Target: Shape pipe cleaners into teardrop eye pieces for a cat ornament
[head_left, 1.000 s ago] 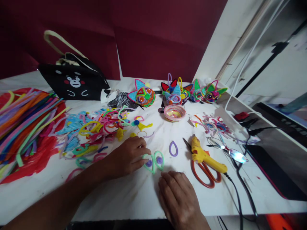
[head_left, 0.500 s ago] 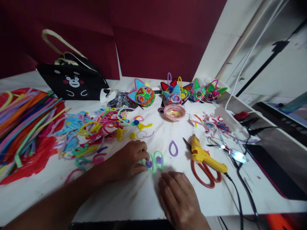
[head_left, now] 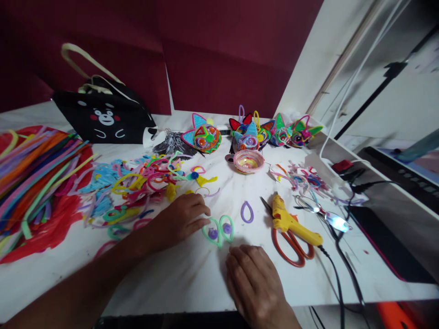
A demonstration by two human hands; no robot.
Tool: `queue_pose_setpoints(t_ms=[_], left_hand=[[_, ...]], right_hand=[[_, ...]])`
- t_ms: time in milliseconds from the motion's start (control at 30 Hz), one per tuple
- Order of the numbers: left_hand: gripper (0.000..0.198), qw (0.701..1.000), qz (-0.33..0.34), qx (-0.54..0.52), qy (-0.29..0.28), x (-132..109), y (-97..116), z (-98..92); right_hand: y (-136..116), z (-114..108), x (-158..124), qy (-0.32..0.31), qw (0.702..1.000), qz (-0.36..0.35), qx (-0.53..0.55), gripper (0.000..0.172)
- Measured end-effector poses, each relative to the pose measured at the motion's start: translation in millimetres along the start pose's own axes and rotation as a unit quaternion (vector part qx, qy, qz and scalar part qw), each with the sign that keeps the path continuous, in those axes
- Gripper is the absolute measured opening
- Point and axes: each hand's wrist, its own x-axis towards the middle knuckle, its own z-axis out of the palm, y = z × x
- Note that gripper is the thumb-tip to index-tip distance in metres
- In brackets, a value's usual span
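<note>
My left hand (head_left: 181,220) lies on the white table, fingers stretched out and close together, their tips beside a green double-loop pipe-cleaner piece (head_left: 219,230) with purple centres. The fingers hold nothing. My right hand (head_left: 254,279) rests palm down just below that piece, fingers flat, holding nothing. A single purple loop (head_left: 247,212) lies a little to the right of the green piece.
A yellow glue gun (head_left: 291,222) lies across orange-handled scissors (head_left: 291,249), with a black cord to the table edge. Loose pipe-cleaner shapes (head_left: 137,185) and a long bundle (head_left: 34,169) fill the left. Finished cat-ear balls (head_left: 206,136), a small bowl (head_left: 248,161) and a black bag (head_left: 104,116) stand behind.
My left hand has drawn slightly back to the left, and its fingertips have come off the green piece. The right hand has stayed put.
</note>
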Motion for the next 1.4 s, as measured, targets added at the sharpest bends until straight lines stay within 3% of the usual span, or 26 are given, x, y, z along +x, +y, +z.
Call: queue_pose_setpoints(t_ms=[200,333,467,733,967,1100,1400], left_hand=[[0.027,0.995,-0.069,0.030,0.071,3.4,-27.7,4.2],[0.027,0.991,-0.107,0.026,0.078,3.7,-35.1,6.8],[0.027,0.990,-0.112,0.024,0.080,2.2,-40.2,14.6],[0.023,0.982,-0.095,0.026,0.160,3.1,-49.8,24.5],[0.025,0.994,0.043,-0.047,0.092,3.4,-24.1,18.1],[0.028,0.997,0.061,-0.039,0.037,1.0,-11.9,21.0],[0.028,0.998,0.058,-0.015,0.008,0.4,-7.3,23.8]], right_hand=[[-2.7,-3.0,3.7,0.014,0.999,-0.010,0.028,0.016],[-8.3,-7.4,3.7,0.034,0.998,-0.023,0.048,0.016],[-14.2,-11.2,-3.4,0.053,0.997,-0.034,0.053,0.016],[-11.3,-11.7,-19.6,0.031,0.999,0.015,0.033,0.022],[-6.9,-11.3,-8.6,-0.031,0.997,0.063,0.015,0.020],[-7.6,-6.3,0.6,-0.057,0.996,0.072,-0.005,0.024],[-10.9,0.6,5.8,-0.095,0.993,0.069,-0.019,0.027]])
